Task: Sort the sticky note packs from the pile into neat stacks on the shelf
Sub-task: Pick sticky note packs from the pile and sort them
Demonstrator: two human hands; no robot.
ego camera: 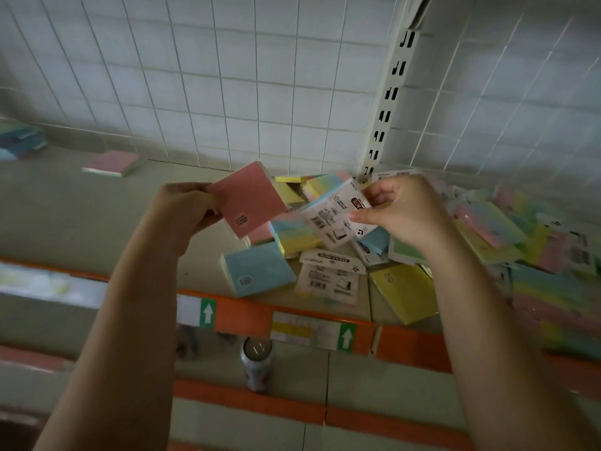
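A pink sticky note pack [247, 200] is held up above the shelf [81, 209], tilted, its flat face turned toward the viewer, probably so its colour can be checked before it is stacked. The left hand [187, 203] holds it by its left edge, fingers clamped on that edge.

Just to its right, the right hand [398, 211] holds a second pack [336, 216], a clear-wrapped one with a white label and barcode facing up. Its thumb and fingers pinch the pack's right end. Both packs hang in the air above the pile [325, 249], seemingly lifted so they can be compared or sorted.

The pile itself is a loose jumble of blue, yellow, pink and green packs lying at all angles on the shelf, against the white wire grid back [227, 92] and spreading off to the right.

Far to the left on the same shelf, well apart from the pile, a pink pack [112, 163] lies flat, and a blurred stack [21, 141] stands at the edge; these look like the sorted stacks begun.

An orange price rail [247, 315] fronts the shelf. A can [257, 366] stands on the shelf below.
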